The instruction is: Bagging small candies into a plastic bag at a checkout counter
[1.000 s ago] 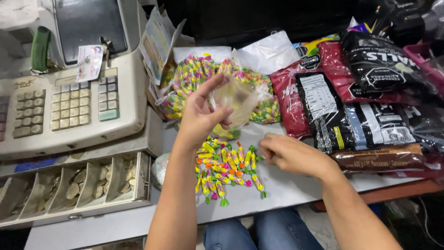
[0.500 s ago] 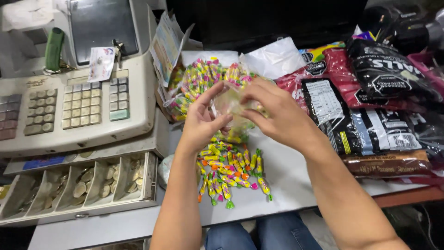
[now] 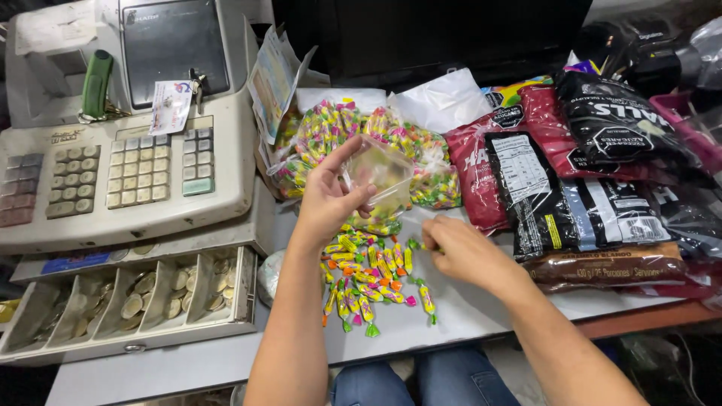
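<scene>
My left hand [image 3: 331,197] holds up a small clear plastic bag [image 3: 382,174] with a few wrapped candies at its bottom. My right hand [image 3: 460,252] rests low on the white counter [image 3: 466,316], fingers pinched at the right edge of a loose pile of colourful wrapped candies [image 3: 368,278]. Whether it grips a candy is hidden by the fingers. Behind the bag lie larger clear bags full of the same candies [image 3: 331,135].
A beige cash register [image 3: 128,173] stands at the left with its coin drawer [image 3: 128,297] open. Red, black and brown candy packages [image 3: 571,173] are stacked at the right. White plastic bags [image 3: 444,101] and papers lie at the back. My knees show under the counter.
My right hand has dropped from the small bag down to the candy pile on the counter. My left hand still holds the bag up.
</scene>
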